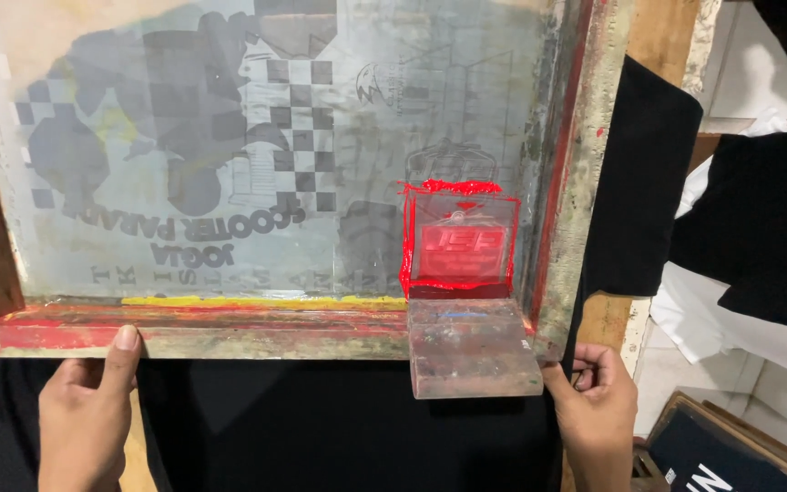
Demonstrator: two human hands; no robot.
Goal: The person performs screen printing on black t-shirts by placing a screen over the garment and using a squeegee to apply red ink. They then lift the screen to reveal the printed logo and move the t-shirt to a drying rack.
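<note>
Frame: left hand steadies it, thumb pressed on the rail.
Squeegee: right hand, fingers curled loosely beside it, should keep it level over the red ink.

squeegee on frame's right, shirt beneath

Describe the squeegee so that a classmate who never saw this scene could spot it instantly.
Find the big wooden screen-printing frame, then its near right corner. The squeegee is the paint-stained wooden block leaning there, beside the right hand, directly below the only red-inked patch.
</note>
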